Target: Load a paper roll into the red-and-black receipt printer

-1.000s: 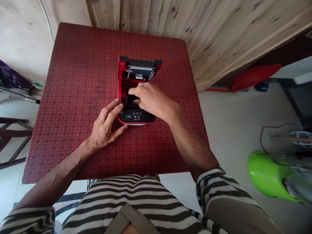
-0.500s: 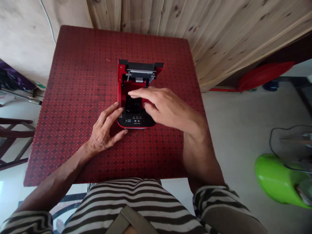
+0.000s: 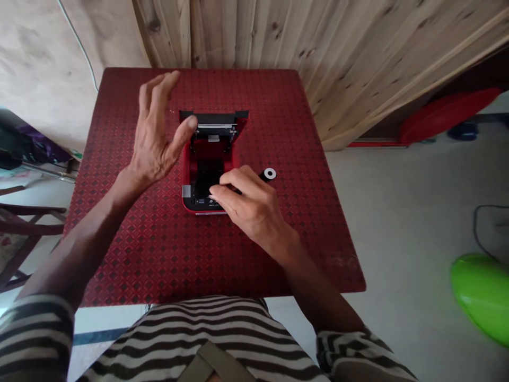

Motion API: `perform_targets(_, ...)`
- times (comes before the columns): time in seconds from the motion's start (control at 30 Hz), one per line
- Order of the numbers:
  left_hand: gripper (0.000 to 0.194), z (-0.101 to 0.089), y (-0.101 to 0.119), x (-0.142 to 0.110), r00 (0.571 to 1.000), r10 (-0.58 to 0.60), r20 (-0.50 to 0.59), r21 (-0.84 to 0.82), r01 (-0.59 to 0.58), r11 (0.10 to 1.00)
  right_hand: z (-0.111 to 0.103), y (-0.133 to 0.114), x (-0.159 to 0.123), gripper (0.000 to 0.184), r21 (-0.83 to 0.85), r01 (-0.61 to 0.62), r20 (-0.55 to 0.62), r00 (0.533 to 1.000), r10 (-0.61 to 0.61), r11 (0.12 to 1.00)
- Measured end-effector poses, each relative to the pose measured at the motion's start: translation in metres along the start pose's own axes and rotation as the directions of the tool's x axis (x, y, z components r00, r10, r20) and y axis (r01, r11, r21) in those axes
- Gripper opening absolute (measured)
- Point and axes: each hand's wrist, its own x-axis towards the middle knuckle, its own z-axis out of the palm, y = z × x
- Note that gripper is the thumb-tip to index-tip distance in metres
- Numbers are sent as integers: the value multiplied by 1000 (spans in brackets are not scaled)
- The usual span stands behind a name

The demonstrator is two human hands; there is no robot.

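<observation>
A small red and black printer (image 3: 191,159) stands on the red patterned tablecloth (image 3: 131,233) with its lid tipped open towards the wall, showing the red paper bay. My right hand (image 3: 248,204) lies over its front right corner, fingers curled, their tips on the black button panel. My left hand (image 3: 153,132) is raised above the table left of the printer, fingers spread and empty, the thumb close to the lid's left corner. A small black spool with a white ring end (image 3: 269,173) lies on the cloth just past my right knuckles.
A wooden plank wall (image 3: 278,37) runs along the table's far edge, with a thin white cable (image 3: 79,45) down the left wall. A green rounded object (image 3: 483,292) and a red object (image 3: 445,114) sit on the floor at right. A dark chair frame (image 3: 24,228) stands left.
My left hand left the printer's front left corner and rose, open. My right hand came out of the paper bay and settled on the front panel. The black spool now lies on the cloth.
</observation>
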Motion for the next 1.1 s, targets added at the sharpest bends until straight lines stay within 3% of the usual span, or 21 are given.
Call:
perform_targets(0.13,67,11,3,8,995,-21,95,-141,34,989,6,-5,-9,27,-3,15,-12,1000,-16,1000)
perform_targets(0.3,50,0,25,-32,986,76,147,-219,-42,975,6,-5,-21,30,-23,59,-48,997,-60,998)
perform_targets(0.43,45,-1,24,-58,973,146,177,-200,-110,974,7,-4,-25,25,-77,87,-98,991,-94,993)
perform_targets(0.8,92,-2,12,-70,891,384,241,-25,-390,920,11,-5,-23,22,-96,86,-126,987,-98,992)
perform_targets(0.93,102,-3,13,-71,879,390,275,-4,-405,914,13,-5,-22,22,-104,76,-124,988,-89,992)
perform_targets(1.1,97,-1,10,-72,897,325,300,40,-352,935,12,-6,-21,22,-97,54,-100,993,-64,994)
